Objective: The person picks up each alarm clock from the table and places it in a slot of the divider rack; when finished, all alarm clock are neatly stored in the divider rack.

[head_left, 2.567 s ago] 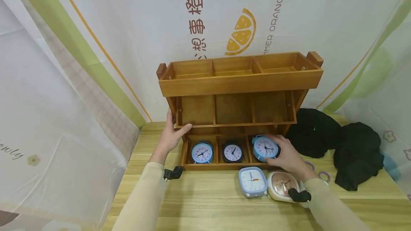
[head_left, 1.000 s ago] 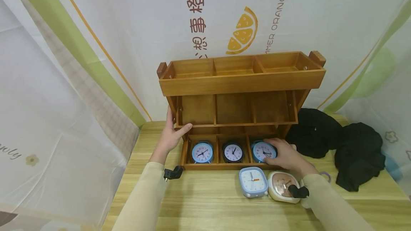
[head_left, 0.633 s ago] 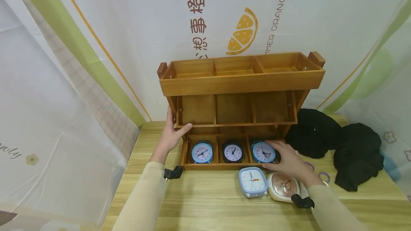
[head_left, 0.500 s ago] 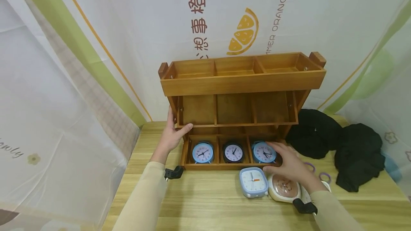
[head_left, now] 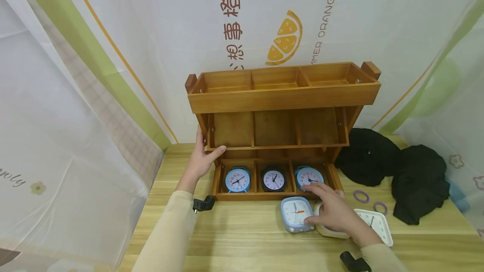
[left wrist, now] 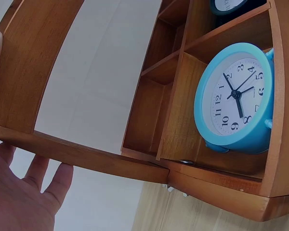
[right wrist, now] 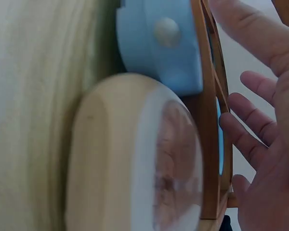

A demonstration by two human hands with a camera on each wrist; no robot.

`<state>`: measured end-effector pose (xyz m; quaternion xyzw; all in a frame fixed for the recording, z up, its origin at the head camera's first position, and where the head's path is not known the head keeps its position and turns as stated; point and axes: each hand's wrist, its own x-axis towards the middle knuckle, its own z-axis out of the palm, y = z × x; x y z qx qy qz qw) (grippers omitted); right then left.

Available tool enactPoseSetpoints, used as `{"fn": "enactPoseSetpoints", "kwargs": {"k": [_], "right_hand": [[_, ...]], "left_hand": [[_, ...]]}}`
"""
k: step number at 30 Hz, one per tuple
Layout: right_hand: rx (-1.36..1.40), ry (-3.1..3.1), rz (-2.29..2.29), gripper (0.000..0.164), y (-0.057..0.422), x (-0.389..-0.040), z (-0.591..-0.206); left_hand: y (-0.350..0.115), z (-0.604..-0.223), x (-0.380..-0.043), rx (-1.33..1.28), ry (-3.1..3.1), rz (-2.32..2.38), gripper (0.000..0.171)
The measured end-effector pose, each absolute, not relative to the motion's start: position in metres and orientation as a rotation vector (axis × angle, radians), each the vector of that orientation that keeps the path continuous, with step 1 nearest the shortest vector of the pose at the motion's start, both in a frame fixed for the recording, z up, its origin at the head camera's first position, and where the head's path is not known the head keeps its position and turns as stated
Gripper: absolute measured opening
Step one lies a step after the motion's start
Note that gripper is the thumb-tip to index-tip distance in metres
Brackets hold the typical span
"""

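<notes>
My left hand grips the left side of a tiered wooden organizer; in the left wrist view its fingers lie under the wooden side piece. In the bottom tray sit a light blue round alarm clock on the left, a black round one in the middle and another blue one on the right. My right hand, fingers spread and holding nothing, is over a cream alarm clock, partly hiding it. The right thumb overlaps a pale blue square alarm clock.
A white square clock lies by the right wrist. Purple rings and black cloth are further right on the wooden table. A printed curtain hangs behind the organizer.
My right hand lowered the right blue clock into its compartment, let go, then moved toward me over the cream and square clocks. The left hand has stayed on the organizer.
</notes>
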<state>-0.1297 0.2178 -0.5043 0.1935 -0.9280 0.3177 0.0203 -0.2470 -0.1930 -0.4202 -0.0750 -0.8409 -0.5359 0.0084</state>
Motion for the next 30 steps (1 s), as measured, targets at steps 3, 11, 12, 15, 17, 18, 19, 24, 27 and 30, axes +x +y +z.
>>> {"fn": "enactPoseSetpoints", "kwargs": {"k": [3,11,12,15,17,18,19,24,27,30], "right_hand": [[0.582,-2.901,0.959,0.086,0.213,-0.126,-0.507],[0.561,-2.939,0.882,0.093,0.205,-0.118,-0.510],[0.569,-2.941,0.875,0.094,0.204,-0.117,-0.511],[0.579,-2.952,0.846,0.097,0.201,-0.116,-0.511],[0.570,-2.973,0.818,0.100,0.198,-0.116,-0.511],[0.555,-2.989,0.801,0.101,0.196,-0.115,-0.511],[0.535,-3.008,0.790,0.102,0.195,-0.115,-0.511],[0.469,-3.100,0.744,0.108,0.187,-0.112,-0.508],[0.528,-3.094,0.782,0.107,0.184,-0.111,-0.509],[0.611,-3.073,0.842,0.105,0.181,-0.110,-0.511]], "left_hand": [[-0.193,-0.420,-0.248,-0.227,-2.634,-1.677,0.112],[-0.191,-0.418,-0.245,-0.233,-2.632,-1.657,0.112],[-0.191,-0.418,-0.245,-0.228,-2.630,-1.663,0.112],[-0.191,-0.417,-0.243,-0.209,-2.630,-1.673,0.112],[-0.192,-0.418,-0.243,-0.199,-2.636,-1.667,0.113],[-0.193,-0.419,-0.242,-0.202,-2.637,-1.663,0.113],[-0.193,-0.419,-0.242,-0.204,-2.640,-1.656,0.113],[-0.194,-0.419,-0.243,-0.210,-2.642,-1.650,0.114],[-0.193,-0.418,-0.243,-0.210,-2.639,-1.652,0.114],[-0.193,-0.417,-0.243,-0.206,-2.632,-1.657,0.114]]}}
